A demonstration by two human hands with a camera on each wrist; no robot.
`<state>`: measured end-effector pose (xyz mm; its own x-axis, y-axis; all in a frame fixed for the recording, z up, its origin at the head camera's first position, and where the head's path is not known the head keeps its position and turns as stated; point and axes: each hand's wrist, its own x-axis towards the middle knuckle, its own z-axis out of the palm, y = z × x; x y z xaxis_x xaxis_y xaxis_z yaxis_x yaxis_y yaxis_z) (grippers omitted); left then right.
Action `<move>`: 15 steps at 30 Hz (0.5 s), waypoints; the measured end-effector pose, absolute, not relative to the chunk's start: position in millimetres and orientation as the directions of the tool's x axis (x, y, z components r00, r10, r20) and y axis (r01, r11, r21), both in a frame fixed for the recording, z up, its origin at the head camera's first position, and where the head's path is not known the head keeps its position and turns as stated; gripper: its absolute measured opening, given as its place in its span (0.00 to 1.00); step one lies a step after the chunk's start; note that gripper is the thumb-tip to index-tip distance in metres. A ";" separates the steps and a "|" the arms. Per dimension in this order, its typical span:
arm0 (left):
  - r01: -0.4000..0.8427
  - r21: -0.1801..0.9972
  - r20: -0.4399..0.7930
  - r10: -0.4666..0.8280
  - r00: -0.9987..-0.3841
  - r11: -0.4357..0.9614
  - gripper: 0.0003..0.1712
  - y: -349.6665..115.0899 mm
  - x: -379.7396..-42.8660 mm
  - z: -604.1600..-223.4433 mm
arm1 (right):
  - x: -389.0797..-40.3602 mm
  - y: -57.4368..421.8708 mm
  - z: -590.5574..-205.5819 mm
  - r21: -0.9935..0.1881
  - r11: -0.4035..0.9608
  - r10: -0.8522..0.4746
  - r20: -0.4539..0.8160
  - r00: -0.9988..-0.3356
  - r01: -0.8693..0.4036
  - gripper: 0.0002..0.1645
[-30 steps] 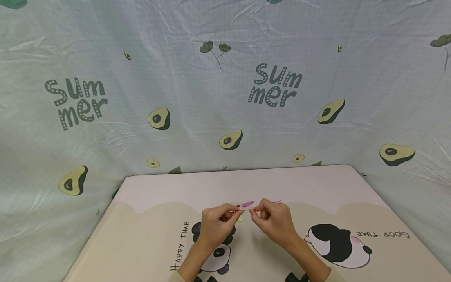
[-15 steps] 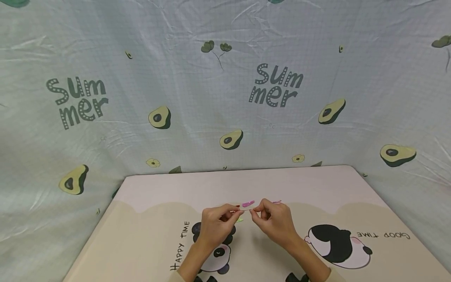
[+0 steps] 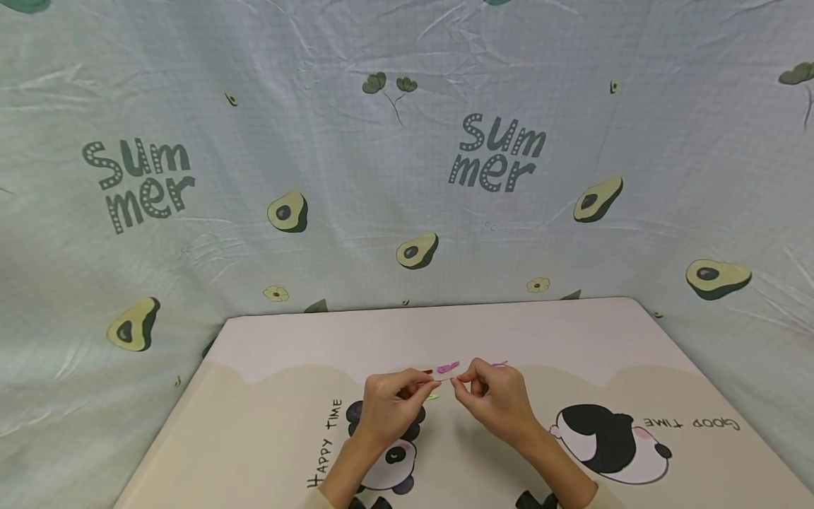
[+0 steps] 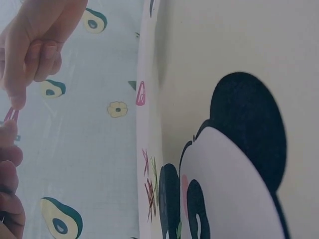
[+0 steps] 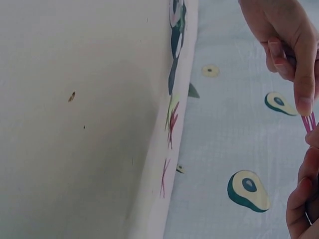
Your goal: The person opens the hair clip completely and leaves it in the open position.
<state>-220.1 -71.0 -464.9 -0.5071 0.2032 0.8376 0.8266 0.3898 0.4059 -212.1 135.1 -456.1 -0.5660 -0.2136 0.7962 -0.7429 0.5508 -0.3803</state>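
Observation:
Between both sets of fingertips, a little above the table, is a small pink snap hair clip [image 5: 309, 122]; its slim bars show between the fingers and its ends are covered. My left hand [image 3: 396, 401] pinches one end with thumb and forefinger, the other fingers curled in. My right hand [image 3: 497, 400] pinches the opposite end in the same way. In the left wrist view the right hand [image 4: 42, 42] appears at the top and the left hand [image 4: 9, 174] at the lower left edge.
Beyond the hands on the table [image 3: 254, 417] lie a pink clip [image 3: 448, 367], a purplish-pink clip [image 3: 500, 364], red clips [image 4: 149, 191] and a green clip [image 3: 432, 397], partly hidden. An avocado-print curtain [image 3: 356, 177] hangs behind the table.

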 end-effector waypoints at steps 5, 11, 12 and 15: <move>0.827 0.409 0.836 0.204 -0.509 0.386 0.08 -71.8 -220.5 -466.2 | -212.4 135.1 -455.7 -0.380 0.535 -0.219 0.801 -0.558 -0.755 0.19; 0.828 0.414 0.834 0.207 -0.512 0.379 0.07 -72.0 -220.4 -466.2 | -212.5 135.8 -456.2 -0.387 0.522 -0.224 0.798 -0.560 -0.760 0.19; 0.828 0.413 0.834 0.207 -0.511 0.379 0.07 -71.9 -220.4 -465.9 | -212.5 135.9 -456.0 -0.388 0.522 -0.224 0.797 -0.561 -0.760 0.19; 0.828 0.412 0.835 0.208 -0.510 0.379 0.07 -71.7 -220.3 -465.1 | -211.7 135.8 -455.3 -0.392 0.523 -0.224 0.794 -0.565 -0.757 0.19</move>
